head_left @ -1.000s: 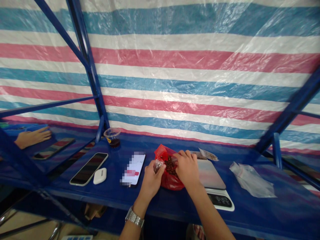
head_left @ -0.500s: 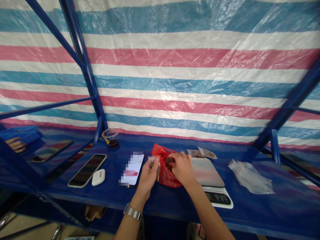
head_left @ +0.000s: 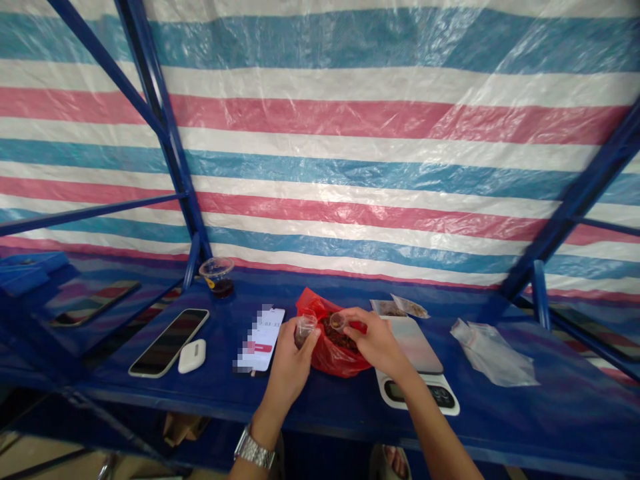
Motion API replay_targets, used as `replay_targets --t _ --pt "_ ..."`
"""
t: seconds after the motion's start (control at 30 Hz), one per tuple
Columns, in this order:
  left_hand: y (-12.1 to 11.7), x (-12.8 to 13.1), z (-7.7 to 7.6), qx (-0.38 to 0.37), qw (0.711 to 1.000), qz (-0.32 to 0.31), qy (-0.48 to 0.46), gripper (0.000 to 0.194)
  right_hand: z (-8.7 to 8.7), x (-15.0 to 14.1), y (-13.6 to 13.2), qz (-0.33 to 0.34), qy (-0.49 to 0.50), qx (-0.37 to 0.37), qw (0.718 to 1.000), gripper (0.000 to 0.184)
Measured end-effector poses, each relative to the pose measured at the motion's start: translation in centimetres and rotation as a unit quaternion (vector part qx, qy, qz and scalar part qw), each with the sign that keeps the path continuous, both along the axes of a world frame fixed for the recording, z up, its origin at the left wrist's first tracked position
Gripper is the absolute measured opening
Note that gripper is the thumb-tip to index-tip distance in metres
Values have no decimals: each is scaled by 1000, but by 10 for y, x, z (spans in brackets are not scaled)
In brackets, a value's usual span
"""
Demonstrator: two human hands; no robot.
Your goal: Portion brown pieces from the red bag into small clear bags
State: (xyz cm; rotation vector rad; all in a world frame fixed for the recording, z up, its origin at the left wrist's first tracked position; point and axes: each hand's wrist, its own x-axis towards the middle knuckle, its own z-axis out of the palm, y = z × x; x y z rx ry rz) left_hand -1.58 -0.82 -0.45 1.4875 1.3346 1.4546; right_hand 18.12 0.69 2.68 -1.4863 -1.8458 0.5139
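Two hands of ours work over a red plastic bag (head_left: 334, 365) near the middle of the blue table (head_left: 320, 413). Our left hand (head_left: 286, 375) pinches a small clear bag (head_left: 305, 331) between thumb and bunched fingers, its long axis nearly upright and tilted slightly right. Our right hand (head_left: 379, 345) pinches a small clear cup (head_left: 339, 322) between thumb and fingers, its rim facing up and left, just above the dark brown pieces (head_left: 340, 335) in the red bag. Just right of that hand sits a kitchen scale (head_left: 413, 353). Left of our hands lie a phone with a blurred screen (head_left: 259, 339), a white earbud case (head_left: 192, 356) and a dark phone (head_left: 169, 342). Loose clear bags (head_left: 487, 353) lie far right.
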Motion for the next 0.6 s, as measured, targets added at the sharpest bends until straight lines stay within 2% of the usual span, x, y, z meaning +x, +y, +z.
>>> replay_targets --t 0.1,0.27,0.43,0.6 --pt "-2 -1 -6 41 997 1 61 29 13 -4 -10 14 -5 49 999 28" --pt "-5 2 -7 36 995 -35 88 30 32 -23 -27 29 -95 143 985 32" --pt "-6 3 -5 34 994 -50 90 31 36 -30 -32 44 -193 188 962 44" --pt "-8 3 -1 35 995 -36 83 30 36 -25 -29 19 -173 190 966 41"
